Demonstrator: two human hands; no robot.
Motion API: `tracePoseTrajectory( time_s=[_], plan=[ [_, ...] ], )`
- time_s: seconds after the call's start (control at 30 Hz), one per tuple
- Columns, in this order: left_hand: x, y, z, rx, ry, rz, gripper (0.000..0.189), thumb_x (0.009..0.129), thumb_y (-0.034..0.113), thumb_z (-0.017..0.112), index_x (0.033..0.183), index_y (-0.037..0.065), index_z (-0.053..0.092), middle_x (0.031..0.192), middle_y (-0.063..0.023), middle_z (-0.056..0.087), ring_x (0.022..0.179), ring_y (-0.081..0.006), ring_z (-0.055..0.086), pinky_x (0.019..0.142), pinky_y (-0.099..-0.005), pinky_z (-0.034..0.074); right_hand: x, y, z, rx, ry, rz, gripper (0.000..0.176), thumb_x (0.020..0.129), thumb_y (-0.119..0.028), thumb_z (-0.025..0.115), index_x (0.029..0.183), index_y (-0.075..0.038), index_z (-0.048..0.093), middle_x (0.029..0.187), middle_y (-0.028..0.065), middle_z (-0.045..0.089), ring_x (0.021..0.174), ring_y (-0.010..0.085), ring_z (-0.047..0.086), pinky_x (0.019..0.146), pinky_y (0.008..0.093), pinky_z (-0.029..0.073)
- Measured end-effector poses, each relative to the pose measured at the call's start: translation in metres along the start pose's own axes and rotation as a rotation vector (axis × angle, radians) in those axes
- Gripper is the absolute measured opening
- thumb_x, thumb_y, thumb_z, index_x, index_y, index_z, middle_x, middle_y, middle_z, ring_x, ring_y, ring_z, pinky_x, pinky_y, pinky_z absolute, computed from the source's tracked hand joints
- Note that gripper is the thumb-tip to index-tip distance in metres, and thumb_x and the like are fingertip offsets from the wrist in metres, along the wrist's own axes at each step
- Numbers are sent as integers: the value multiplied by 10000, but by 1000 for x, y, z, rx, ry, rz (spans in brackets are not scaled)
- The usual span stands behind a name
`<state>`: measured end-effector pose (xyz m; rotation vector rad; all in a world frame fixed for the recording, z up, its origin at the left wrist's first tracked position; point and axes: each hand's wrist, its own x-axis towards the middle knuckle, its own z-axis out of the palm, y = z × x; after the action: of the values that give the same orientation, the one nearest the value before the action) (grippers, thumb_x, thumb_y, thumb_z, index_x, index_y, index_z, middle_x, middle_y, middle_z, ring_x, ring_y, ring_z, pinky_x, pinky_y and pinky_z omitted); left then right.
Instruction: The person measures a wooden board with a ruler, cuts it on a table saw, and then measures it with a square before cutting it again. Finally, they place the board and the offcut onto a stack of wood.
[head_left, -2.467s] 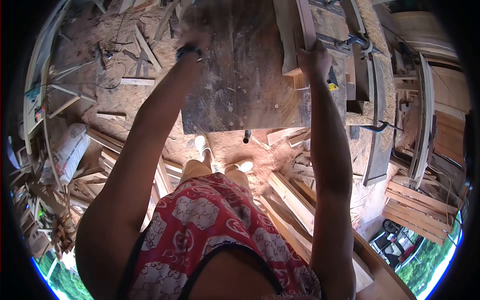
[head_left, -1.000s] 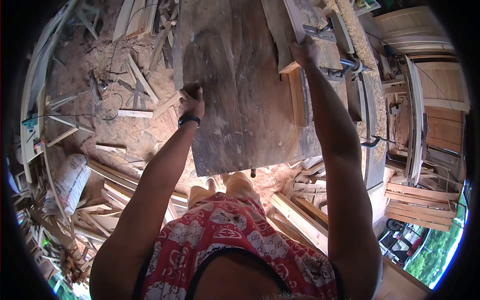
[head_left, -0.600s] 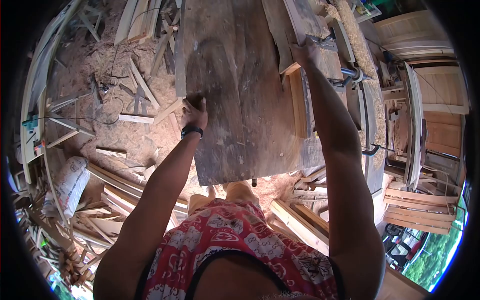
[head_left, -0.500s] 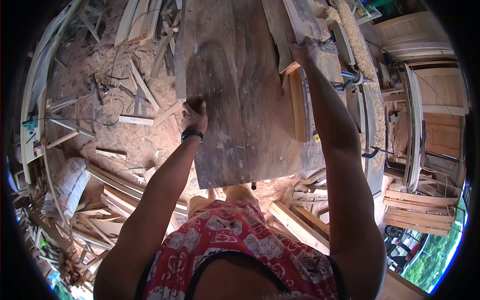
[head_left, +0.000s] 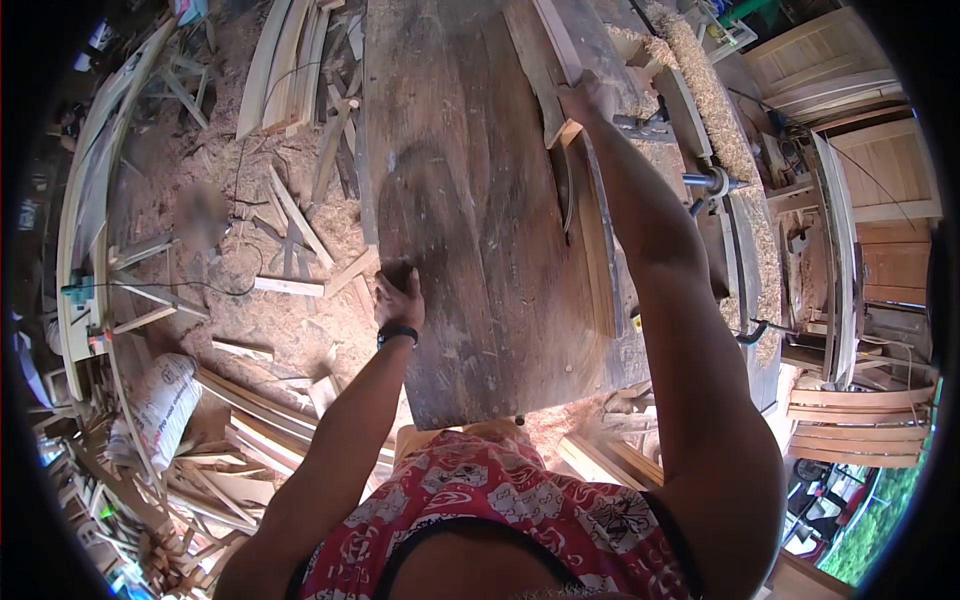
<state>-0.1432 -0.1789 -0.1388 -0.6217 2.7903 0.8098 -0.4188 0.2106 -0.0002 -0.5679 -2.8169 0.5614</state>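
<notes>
A broad dark wooden board (head_left: 450, 220), worn and stained, stretches away from my body. On its left edge is my left hand (head_left: 400, 297), with a black band at the wrist; the fingers curl at the edge and are partly hidden. Farther off, my right hand (head_left: 587, 97) is closed round the near end of a narrow wooden plank (head_left: 557, 38). Just below that hand, thin wood strips (head_left: 598, 255) stand along the board's right side. A rough-edged piece of wood (head_left: 530, 65) lies left of the plank.
Right of the board are a clamp (head_left: 712, 181) and a bench edge heaped with shavings (head_left: 735, 125). Offcuts (head_left: 290, 287) and sawdust cover the floor at left. A white sack (head_left: 160, 410) leans near stacked lumber (head_left: 265, 425). Wooden panels (head_left: 890, 170) stand far right.
The view has tilted, so the board and floor sit lower in the picture. My right hand and the plank have shifted left and farther away relative to the clamp. My left hand stays at the board's edge.
</notes>
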Motion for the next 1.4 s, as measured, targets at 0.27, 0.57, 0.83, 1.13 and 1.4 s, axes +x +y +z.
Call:
tracePoseTrajectory(
  time_s=[0.27,0.57,0.83,1.13,1.4],
  plan=[
    [1,7,-6,18,-34,-22,826,915,608,509,1450,28,265,1199,-307,595,1049,-477,615,895,-549,490,120,-27,39,15,-66,-53,715,641,-392,746,1133,109,604,1044,290,673,1047,373,668,854,446,552],
    [2,8,-6,71,-48,-81,794,927,601,489,1445,46,255,1233,-298,577,1035,-487,619,909,-553,484,139,-117,103,42,-1,86,688,728,-378,679,1232,77,567,1250,274,611,1151,412,613,980,432,506],
    [-2,10,-17,15,-96,-142,664,992,561,344,1424,59,293,1267,-279,561,1059,-488,616,902,-572,480,-100,-200,39,89,-181,155,530,817,-243,610,1231,62,481,1211,257,610,1144,385,620,968,433,512],
    [27,-34,-22,-239,-301,39,704,971,513,449,1440,26,249,1358,-325,475,1199,-501,526,1002,-571,419,-365,-135,-19,56,-308,44,549,794,-292,639,1252,-35,481,1121,283,637,1000,449,641,848,547,509],
    [-62,-12,-178,49,-35,1333,1033,750,470,780,1527,64,235,1555,-225,255,1429,-406,277,1171,-496,266,-594,-48,-109,206,-308,-155,588,791,-228,721,1290,-36,477,924,245,666,861,445,656,723,487,551]
  ],
)
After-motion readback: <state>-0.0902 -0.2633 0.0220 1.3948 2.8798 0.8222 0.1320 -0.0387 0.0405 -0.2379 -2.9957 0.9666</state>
